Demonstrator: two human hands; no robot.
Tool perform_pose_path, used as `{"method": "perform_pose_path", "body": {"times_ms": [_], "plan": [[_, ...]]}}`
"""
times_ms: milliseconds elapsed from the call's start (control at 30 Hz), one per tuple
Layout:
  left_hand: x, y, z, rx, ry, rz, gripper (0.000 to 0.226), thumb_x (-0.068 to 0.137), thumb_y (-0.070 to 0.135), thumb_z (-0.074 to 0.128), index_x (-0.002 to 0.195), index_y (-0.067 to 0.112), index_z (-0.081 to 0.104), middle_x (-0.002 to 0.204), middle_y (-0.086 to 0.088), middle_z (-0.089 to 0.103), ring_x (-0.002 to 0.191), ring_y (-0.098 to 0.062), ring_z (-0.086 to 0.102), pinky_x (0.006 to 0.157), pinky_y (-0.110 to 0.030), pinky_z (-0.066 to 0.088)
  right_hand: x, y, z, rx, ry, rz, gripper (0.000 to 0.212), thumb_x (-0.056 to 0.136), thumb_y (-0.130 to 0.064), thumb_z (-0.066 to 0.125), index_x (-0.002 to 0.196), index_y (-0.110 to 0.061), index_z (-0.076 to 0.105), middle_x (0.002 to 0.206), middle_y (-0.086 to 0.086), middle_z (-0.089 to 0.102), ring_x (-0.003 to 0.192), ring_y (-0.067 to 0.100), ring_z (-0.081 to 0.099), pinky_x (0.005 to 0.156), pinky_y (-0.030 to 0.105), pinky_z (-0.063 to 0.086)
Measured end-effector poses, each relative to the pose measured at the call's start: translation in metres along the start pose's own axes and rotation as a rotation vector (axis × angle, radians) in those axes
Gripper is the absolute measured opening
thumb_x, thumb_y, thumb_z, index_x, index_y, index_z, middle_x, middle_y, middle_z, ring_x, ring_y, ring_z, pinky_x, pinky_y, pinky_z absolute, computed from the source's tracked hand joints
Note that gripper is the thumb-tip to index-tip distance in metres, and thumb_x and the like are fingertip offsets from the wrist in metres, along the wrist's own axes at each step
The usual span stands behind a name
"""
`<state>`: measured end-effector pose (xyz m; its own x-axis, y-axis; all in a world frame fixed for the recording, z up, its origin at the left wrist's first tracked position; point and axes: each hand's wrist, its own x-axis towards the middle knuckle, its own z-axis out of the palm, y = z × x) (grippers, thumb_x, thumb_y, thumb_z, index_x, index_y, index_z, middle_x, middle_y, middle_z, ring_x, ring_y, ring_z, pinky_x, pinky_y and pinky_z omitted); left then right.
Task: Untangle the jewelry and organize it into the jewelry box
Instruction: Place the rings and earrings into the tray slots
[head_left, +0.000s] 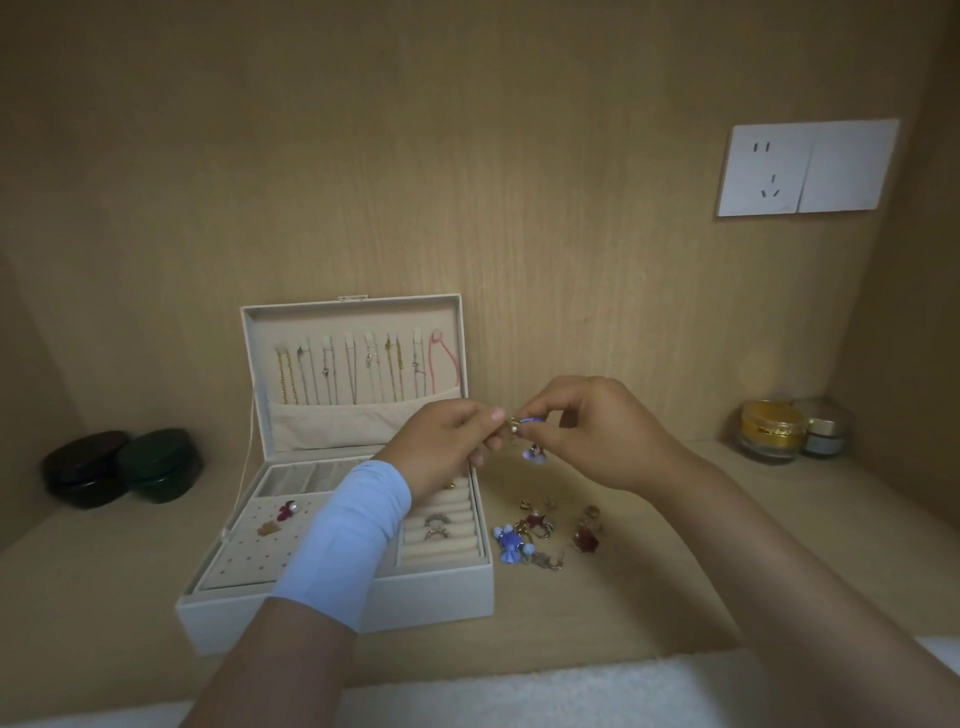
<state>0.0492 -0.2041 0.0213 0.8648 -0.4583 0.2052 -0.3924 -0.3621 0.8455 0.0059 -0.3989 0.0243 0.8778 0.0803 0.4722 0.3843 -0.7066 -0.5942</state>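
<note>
In the head view, a small blue and gold earring (522, 423) is held in the air over the shelf (675, 582), just right of the open jewelry box (441, 592). It is pinched from one side by the fingertips of the left hand (447, 441) and from the other by those of the right hand (597, 431). A blue part hangs under it. Whether one piece or two tangled pieces are held cannot be told. A mixed pile of jewelry (540, 530) lies beside the box. The middle of the box is hidden by the left forearm.
</note>
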Motion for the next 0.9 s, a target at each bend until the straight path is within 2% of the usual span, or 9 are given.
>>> {"method": "perform_pose_path", "body": {"times_ms": [100, 167, 267, 467, 533, 600, 700, 767, 900], "plan": [[0.0, -0.001, -0.002, 0.003, -0.009, 0.017, 0.01, 0.094, 0.024, 0.061, 0.095, 0.019, 0.07, 0.09, -0.002, 0.075, 0.084, -0.024, 0.069, 0.088, -0.043, 0.054, 0.0, -0.001, 0.0, 0.031, 0.016, 0.046, 0.007, 0.086, -0.028, 0.075, 0.082, -0.032, 0.077, 0.08, -0.02, 0.071, 0.057, 0.002, 0.062, 0.061, 0.024, 0.047], [0.0, -0.001, 0.0, -0.043, 0.009, 0.018, 0.01, 0.092, 0.016, 0.063, 0.1, 0.02, 0.068, 0.09, -0.002, 0.076, 0.085, -0.027, 0.069, 0.088, -0.042, 0.054, 0.001, -0.002, 0.0, 0.075, 0.01, 0.073, 0.009, 0.085, -0.024, 0.076, 0.079, -0.031, 0.076, 0.078, -0.015, 0.072, 0.058, 0.008, 0.065, 0.062, 0.03, 0.053], [0.002, 0.0, 0.002, -0.031, 0.059, 0.037, 0.013, 0.089, 0.016, 0.067, 0.098, 0.025, 0.065, 0.085, 0.001, 0.072, 0.072, -0.012, 0.064, 0.082, -0.035, 0.054, 0.001, -0.003, 0.0, 0.148, -0.017, 0.109, 0.011, 0.085, -0.016, 0.076, 0.079, -0.025, 0.075, 0.075, -0.003, 0.073, 0.061, 0.017, 0.07, 0.066, 0.036, 0.058], [0.003, -0.001, 0.003, 0.028, 0.061, 0.069, 0.008, 0.085, 0.019, 0.072, 0.09, 0.025, 0.07, 0.08, 0.011, 0.067, 0.069, 0.004, 0.059, 0.076, -0.021, 0.046, 0.002, -0.004, -0.001, 0.287, -0.027, 0.12, 0.005, 0.088, -0.008, 0.073, 0.084, -0.01, 0.074, 0.068, -0.004, 0.069, 0.057, 0.011, 0.062, 0.055, 0.014, 0.045], [0.003, 0.0, 0.004, -0.041, 0.084, 0.065, 0.008, 0.09, 0.017, 0.067, 0.094, 0.023, 0.069, 0.084, 0.007, 0.07, 0.071, -0.005, 0.062, 0.071, -0.022, 0.049, 0.001, -0.004, -0.001, 0.262, -0.057, 0.148, 0.004, 0.089, -0.012, 0.073, 0.086, -0.01, 0.074, 0.069, -0.004, 0.07, 0.058, 0.011, 0.063, 0.054, 0.013, 0.044], [0.003, 0.001, 0.005, -0.064, 0.088, 0.052, 0.01, 0.094, 0.016, 0.061, 0.097, 0.022, 0.068, 0.085, 0.007, 0.071, 0.069, -0.009, 0.063, 0.067, -0.022, 0.049, 0.001, -0.003, -0.001, 0.216, -0.079, 0.153, 0.005, 0.09, -0.017, 0.074, 0.085, -0.015, 0.075, 0.075, -0.001, 0.072, 0.058, 0.012, 0.065, 0.057, 0.02, 0.049], [0.003, 0.0, 0.008, -0.056, 0.077, 0.041, 0.016, 0.098, 0.017, 0.053, 0.099, 0.026, 0.066, 0.079, 0.009, 0.069, 0.064, -0.01, 0.06, 0.065, -0.026, 0.049, -0.001, -0.005, -0.001, 0.072, -0.101, 0.137, 0.007, 0.09, -0.025, 0.072, 0.083, -0.025, 0.073, 0.078, -0.014, 0.07, 0.057, 0.002, 0.064, 0.066, 0.032, 0.053], [0.004, -0.001, 0.009, -0.056, 0.075, 0.036, 0.017, 0.099, 0.019, 0.05, 0.096, 0.026, 0.065, 0.074, 0.009, 0.068, 0.061, -0.012, 0.056, 0.067, -0.032, 0.049, -0.002, -0.008, -0.001, 0.032, -0.095, 0.118, 0.009, 0.092, -0.026, 0.069, 0.084, -0.026, 0.071, 0.077, -0.018, 0.067, 0.057, 0.0, 0.064, 0.066, 0.031, 0.051], [0.003, 0.001, 0.008, -0.024, 0.074, 0.029, 0.018, 0.1, 0.025, 0.048, 0.09, 0.02, 0.063, 0.069, 0.007, 0.068, 0.06, -0.015, 0.055, 0.071, -0.04, 0.051, -0.001, -0.012, -0.002, 0.096, -0.065, 0.116, 0.013, 0.094, -0.021, 0.066, 0.083, -0.026, 0.07, 0.079, -0.009, 0.069, 0.058, 0.011, 0.063, 0.059, 0.024, 0.05]]}}
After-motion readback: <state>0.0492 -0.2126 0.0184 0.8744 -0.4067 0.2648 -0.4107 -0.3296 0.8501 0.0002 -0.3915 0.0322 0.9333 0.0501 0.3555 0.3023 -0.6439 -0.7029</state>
